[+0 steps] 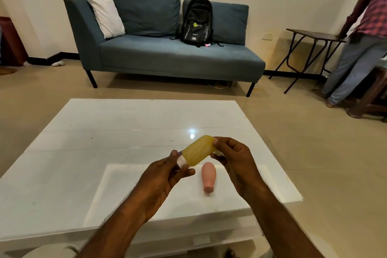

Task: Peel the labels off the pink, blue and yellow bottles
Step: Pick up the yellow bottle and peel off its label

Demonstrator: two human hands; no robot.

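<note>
My left hand (167, 170) grips the yellow bottle (198, 151) by its cap end; its axis rises rightward to my right hand (232, 159), pinching a white scrap (218, 153), likely the label.

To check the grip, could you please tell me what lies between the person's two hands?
In the head view, the yellow bottle spans the gap from the left hand to the right hand.
</note>
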